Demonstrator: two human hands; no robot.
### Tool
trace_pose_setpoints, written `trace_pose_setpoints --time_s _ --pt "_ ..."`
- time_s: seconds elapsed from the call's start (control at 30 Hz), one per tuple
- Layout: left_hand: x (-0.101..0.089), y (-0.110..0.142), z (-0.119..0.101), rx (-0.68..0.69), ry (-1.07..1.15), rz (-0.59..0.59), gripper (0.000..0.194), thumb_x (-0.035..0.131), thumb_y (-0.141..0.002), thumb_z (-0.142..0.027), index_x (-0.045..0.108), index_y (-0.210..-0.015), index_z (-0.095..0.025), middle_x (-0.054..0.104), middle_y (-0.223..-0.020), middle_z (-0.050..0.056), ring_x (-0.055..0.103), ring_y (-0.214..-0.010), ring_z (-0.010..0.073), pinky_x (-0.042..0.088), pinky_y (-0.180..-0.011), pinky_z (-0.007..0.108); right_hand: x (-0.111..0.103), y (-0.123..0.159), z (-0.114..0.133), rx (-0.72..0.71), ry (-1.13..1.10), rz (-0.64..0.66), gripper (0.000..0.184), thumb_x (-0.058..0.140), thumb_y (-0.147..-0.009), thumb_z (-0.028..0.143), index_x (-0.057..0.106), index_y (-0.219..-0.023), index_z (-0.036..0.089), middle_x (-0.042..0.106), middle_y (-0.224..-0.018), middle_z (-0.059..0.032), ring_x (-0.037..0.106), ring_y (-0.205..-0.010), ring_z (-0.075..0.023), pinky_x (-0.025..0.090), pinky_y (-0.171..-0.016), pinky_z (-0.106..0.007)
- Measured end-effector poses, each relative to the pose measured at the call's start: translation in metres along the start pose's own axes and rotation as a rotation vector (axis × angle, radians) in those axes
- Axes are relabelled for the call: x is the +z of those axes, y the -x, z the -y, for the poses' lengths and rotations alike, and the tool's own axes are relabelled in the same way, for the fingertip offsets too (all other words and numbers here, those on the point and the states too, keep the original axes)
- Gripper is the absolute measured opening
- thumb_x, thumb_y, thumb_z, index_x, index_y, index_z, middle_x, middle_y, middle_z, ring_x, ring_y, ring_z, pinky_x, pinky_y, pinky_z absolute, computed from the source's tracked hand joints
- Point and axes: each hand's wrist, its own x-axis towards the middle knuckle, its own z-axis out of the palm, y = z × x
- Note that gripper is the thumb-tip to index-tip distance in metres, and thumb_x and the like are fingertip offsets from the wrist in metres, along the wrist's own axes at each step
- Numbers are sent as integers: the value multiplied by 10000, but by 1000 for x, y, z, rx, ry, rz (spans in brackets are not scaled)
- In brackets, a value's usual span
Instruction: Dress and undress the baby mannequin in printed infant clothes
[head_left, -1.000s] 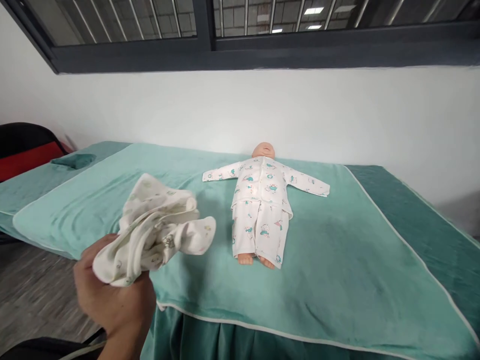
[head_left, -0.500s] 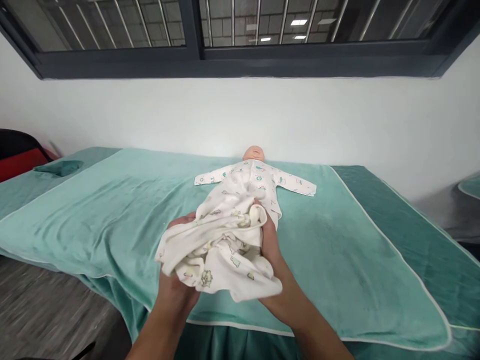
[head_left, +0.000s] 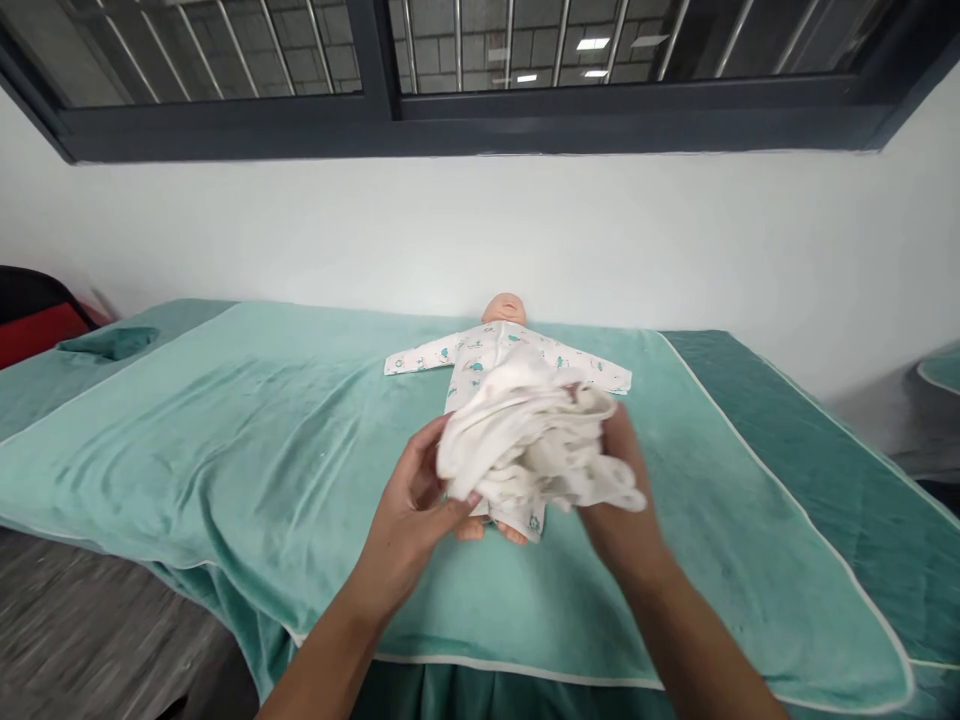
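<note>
A bunched white baby garment (head_left: pixel 525 430) is held up in the air between my hands, blurred by motion. My left hand (head_left: pixel 416 490) grips its left side, the thumb on the near edge. On the other side my right hand (head_left: pixel 622 500) is closed on the cloth, its fingers partly hidden behind and within the folds. Beyond the bundle a baby doll (head_left: pixel 504 308) lies on its back, arms out to the sides. It wears a white printed outfit (head_left: pixel 469 375). The bundle hides much of its torso; its feet (head_left: pixel 471 528) show below.
The doll lies on a light green blanket (head_left: pixel 300 430) with a pale edging, spread over a darker green cover (head_left: pixel 787 440). A white wall (head_left: pixel 300 230) and a dark-framed window (head_left: pixel 480 125) are behind. A folded green cloth (head_left: pixel 109 343) and a red-and-black object (head_left: pixel 37 330) are far left.
My hands have lifted the garment up and to the right and bunched it more tightly. The doll's lower body and feet now show beneath it.
</note>
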Motion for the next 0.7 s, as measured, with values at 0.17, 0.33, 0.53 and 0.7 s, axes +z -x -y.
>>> trace_pose_setpoints --time_s 0.17,0.33,0.53,0.7 --pt "-28 -18 8 -19 -97 -57 504 770 -815 -343 620 -1289 -263 657 -1353 94 639 -1207 263 547 -990 415 -86 -12 -15 -38 369 -244 625 783 -790 361 531 -1356 279 605 -1296 -98 623 -1069 -258 541 -879 -401" --pt "-39 -43 25 -68 -182 -119 326 730 -834 -371 672 -1116 -219 723 -1217 82 637 -1186 246 501 -1026 400 -149 10 -95 -58 921 -65 519 665 -779 340 580 -1272 201 539 -1320 -196 569 -1187 -410 516 -947 -608" --pt "-32 -73 40 -30 -353 -128 232 631 -881 -360 693 -1064 -231 725 -1201 47 648 -1118 227 486 -975 365 -181 45 -116 -126 1153 64 704 570 -864 267 361 -1535 299 355 -1588 -163 455 -1384 -446 501 -1004 -637" --pt "-22 -118 49 165 -509 -132 226 537 -911 -282 703 -1061 -245 714 -1192 32 645 -1101 213 483 -997 380 -154 51 -53 -141 1112 -94 481 545 -928 340 539 -1408 324 475 -1517 -126 481 -1368 -422 426 -1072 -673"
